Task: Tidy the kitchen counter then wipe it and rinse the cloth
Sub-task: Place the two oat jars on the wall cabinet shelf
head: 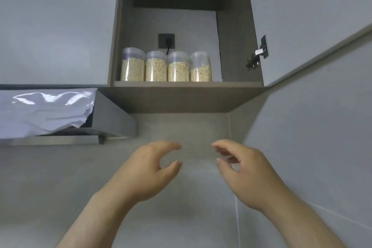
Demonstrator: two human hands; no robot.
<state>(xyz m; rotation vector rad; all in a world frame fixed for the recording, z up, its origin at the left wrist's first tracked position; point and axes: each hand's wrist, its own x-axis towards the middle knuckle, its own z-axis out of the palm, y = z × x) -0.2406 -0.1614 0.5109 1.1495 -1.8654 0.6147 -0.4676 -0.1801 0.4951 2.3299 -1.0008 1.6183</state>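
**Both hands raised and empty beneath the open cabinet where the jars stand**

At the left, the range hood [112,119] wears a crinkled plastic film [44,110], likely to keep grease off it. In the open cabinet [237,46], four jars [156,68] of pale grain stand upright in a close row at the shelf's front edge, before a plugged wall socket [166,40]. I judge they were stowed there to free the counter, which is out of view below, as is the cloth. A bare hinge [259,52] marks the cabinet's right side. Under the shelf, the left hand [147,171] hovers palm inward, thumb and fingers curved, its grip apart and holding nothing. The right hand [247,173] mirrors it, its grip also apart and empty.
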